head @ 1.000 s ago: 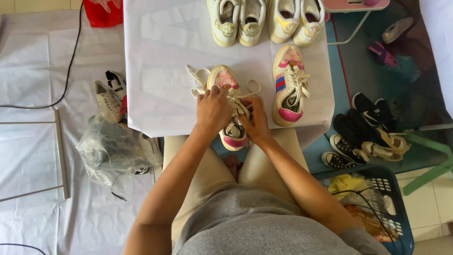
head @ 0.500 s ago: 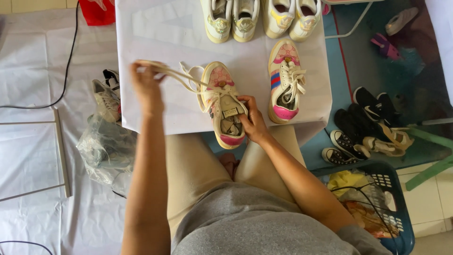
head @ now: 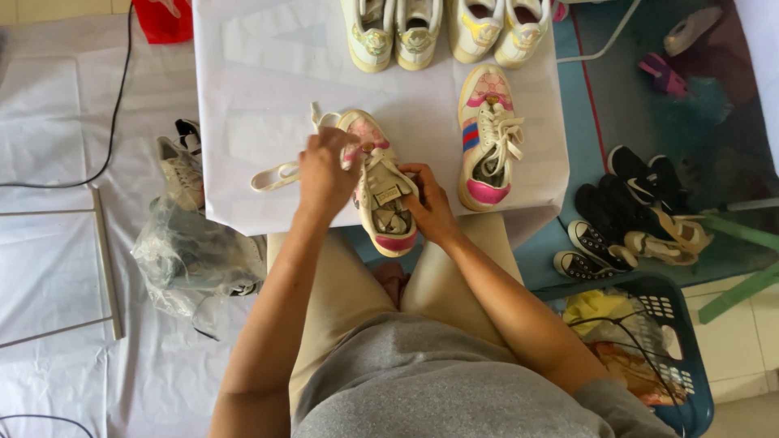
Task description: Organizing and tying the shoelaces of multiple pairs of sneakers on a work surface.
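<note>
We're looking straight down over a white table (head: 268, 97), and there's plenty of packaging around its edges. Down to the left on the floor lies a crumpled clear plastic bag (head: 191, 264), with a white sneaker (head: 182, 174) just above it. At the top edge sits a red bag (head: 166, 18), only partly in frame. Lower right, a blue plastic basket (head: 686, 357) holds yellow cloth and dark cables. Beside it, a huddle of black sneakers (head: 621, 207) rests on the teal floor.

On the table itself, two pairs of cream and yellow sneakers (head: 442, 28) line the far edge. A cream shoe with pink toe and blue-red side stripes (head: 487, 142) stands alone to the right, laces done up.

Now the action. The matching cream and pink sneaker (head: 381, 191) lies at the near edge of the table, heel overhanging toward the lap, toe pointing away. The left hand (head: 324, 174) covers the shoe's left flank near the toe, fingers curled closed around its cream lace (head: 280, 172), which loops out to the left across the table. The right hand (head: 430, 207) sits against the shoe's right side, fingers pinched narrow on the tongue and eyelets. Both forearms angle in from the bottom, elbows out, meeting over the shoe.
</note>
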